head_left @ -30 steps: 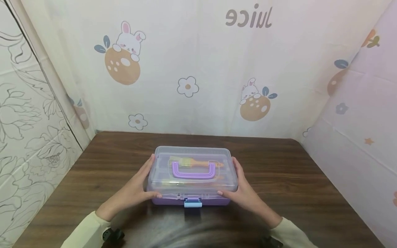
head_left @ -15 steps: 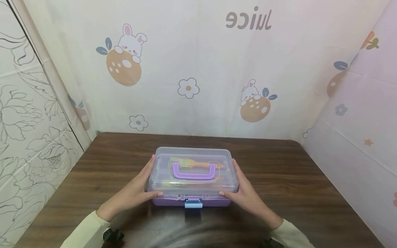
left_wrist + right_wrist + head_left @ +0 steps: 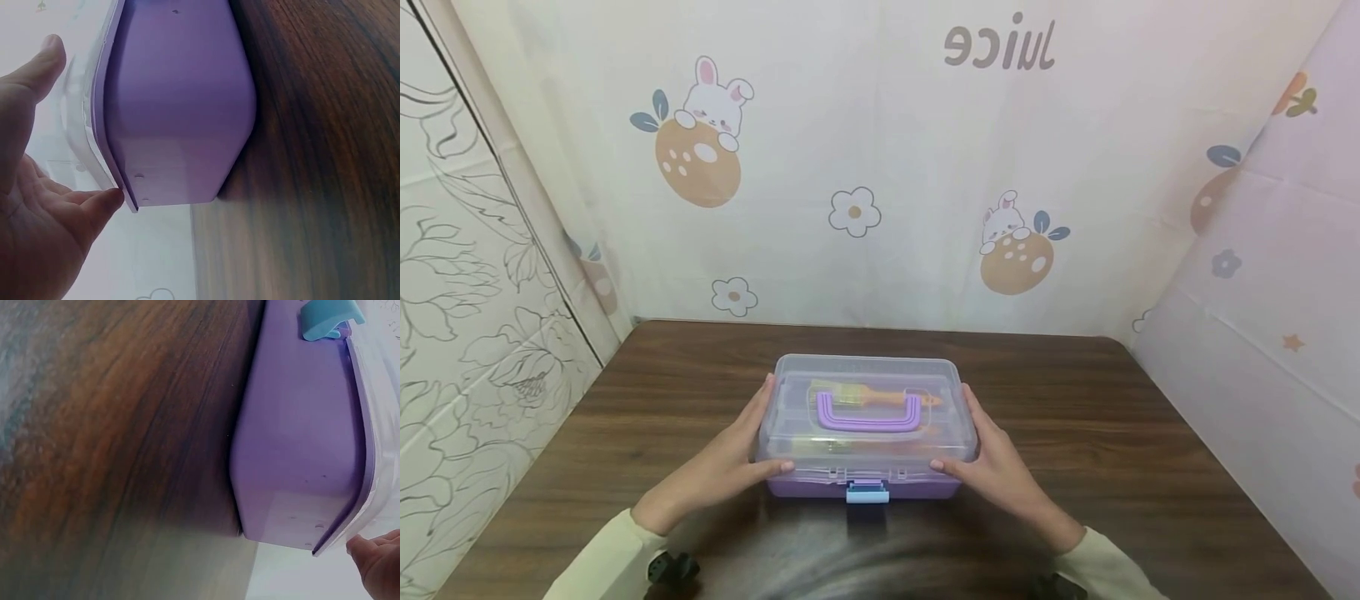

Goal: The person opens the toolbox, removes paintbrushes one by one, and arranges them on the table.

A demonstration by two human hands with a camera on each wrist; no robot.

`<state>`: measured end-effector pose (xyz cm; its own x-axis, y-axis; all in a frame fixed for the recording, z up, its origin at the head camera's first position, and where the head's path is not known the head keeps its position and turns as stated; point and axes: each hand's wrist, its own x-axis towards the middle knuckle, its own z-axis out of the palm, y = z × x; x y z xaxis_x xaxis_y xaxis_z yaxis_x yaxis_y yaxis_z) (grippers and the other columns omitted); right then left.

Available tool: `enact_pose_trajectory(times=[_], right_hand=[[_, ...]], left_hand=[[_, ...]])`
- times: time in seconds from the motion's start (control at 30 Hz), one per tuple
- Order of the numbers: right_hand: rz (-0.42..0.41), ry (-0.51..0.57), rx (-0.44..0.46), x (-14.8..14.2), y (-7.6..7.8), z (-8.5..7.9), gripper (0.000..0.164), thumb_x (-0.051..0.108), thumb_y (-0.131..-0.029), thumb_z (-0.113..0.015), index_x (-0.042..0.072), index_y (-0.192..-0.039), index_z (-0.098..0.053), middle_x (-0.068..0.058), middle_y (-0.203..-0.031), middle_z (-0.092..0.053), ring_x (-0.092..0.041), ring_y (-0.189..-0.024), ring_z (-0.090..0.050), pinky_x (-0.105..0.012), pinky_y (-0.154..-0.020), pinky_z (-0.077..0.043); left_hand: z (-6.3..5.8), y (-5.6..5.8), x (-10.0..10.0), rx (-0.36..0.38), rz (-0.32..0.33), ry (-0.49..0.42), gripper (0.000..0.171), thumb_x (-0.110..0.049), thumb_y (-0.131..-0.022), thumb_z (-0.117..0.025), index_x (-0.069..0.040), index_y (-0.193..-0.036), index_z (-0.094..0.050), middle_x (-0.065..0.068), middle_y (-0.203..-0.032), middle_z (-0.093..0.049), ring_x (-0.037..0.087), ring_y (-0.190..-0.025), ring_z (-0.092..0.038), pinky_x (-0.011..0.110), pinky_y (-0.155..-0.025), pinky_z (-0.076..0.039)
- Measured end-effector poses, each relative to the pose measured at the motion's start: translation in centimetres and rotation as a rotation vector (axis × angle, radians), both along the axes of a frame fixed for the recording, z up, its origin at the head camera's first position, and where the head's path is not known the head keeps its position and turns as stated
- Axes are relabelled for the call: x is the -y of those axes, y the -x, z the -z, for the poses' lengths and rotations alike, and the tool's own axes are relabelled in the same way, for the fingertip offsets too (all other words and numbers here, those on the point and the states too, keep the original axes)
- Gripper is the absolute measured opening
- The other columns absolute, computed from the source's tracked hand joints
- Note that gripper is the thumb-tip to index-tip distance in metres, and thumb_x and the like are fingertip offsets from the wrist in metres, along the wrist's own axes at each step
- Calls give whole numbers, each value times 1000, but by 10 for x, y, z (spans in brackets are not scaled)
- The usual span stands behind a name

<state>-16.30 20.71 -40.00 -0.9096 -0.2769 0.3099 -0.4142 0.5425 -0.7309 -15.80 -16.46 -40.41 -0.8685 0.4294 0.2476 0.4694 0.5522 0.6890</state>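
In the head view a plastic storage box [image 3: 865, 450] with a clear lid and purple base stands on the brown table [image 3: 1075, 433]. Its purple handle [image 3: 868, 423] lies on the lid, and a pale blue latch [image 3: 867, 492] sits at the front. Under the lid a brush [image 3: 876, 395] with an orange handle shows. My left hand [image 3: 730, 462] rests against the box's left side, thumb at the front edge, fingers stretched along the lid. My right hand [image 3: 988, 462] lies the same way on the right side. Fingertips [image 3: 112, 197] touch the lid's rim in the left wrist view.
Behind the table hangs a white curtain [image 3: 910, 125] printed with rabbits, oranges and flowers. A floral sheet [image 3: 475, 333] runs along the left, and a patterned sheet [image 3: 1262, 333] closes the right side.
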Motion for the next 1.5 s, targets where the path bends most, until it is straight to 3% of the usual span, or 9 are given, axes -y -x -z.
enact_pose_trajectory(times=[0.23, 0.53, 0.83, 0.93, 1.13, 1.5], right_hand=[[9, 5, 21, -1, 1, -3, 109, 28, -71, -85, -4, -150, -16, -26, -143, -38, -26, -100, -56, -39, -84, -51], [47, 1, 58, 1, 3, -12, 106, 26, -72, -84, -6, -149, -19, -24, -148, -32, -28, -115, -50, -48, -97, -42], [93, -53, 54, 1, 9, -22, 103, 34, -70, -84, -4, -147, -27, -22, -147, -35, -34, -128, -43, -49, -99, -40], [102, -72, 48, 1, 11, -27, 101, 36, -71, -84, -3, -147, -30, -22, -144, -39, -33, -123, -48, -48, -95, -45], [126, -81, 39, 0, 16, -34, 95, 35, -70, -84, -3, -143, -38, -23, -131, -54, -23, -94, -57, -36, -76, -51], [134, -112, 79, 1, 23, -48, 94, 39, -72, -82, -4, -142, -38, -23, -133, -52, -25, -100, -58, -42, -85, -51]], left_hand=[[-1, 0, 1, -10, -4, 9, 107, -47, -84, -68, -20, -153, 8, 10, -159, 1, 31, -139, -20, 50, -108, -25], [-7, -1, 0, -40, -34, 44, 98, -42, -89, -64, -14, -154, 5, 15, -158, -5, 36, -134, -30, 53, -106, -28], [-14, 2, 0, -24, -76, 69, 94, -45, -91, -61, -10, -154, 0, 17, -157, -10, 37, -134, -32, 53, -107, -29], [-17, 4, -1, -25, -81, 74, 93, -45, -92, -59, -8, -153, -1, 18, -157, -10, 37, -135, -30, 53, -107, -27], [-24, 6, -1, 1, -97, 88, 92, -48, -92, -56, -6, -153, -1, 17, -157, -11, 37, -137, -25, 53, -109, -24], [-33, 12, -1, -31, -106, 92, 88, -47, -93, -56, -1, -152, -9, 20, -154, -21, 36, -136, -30, 52, -107, -29]])
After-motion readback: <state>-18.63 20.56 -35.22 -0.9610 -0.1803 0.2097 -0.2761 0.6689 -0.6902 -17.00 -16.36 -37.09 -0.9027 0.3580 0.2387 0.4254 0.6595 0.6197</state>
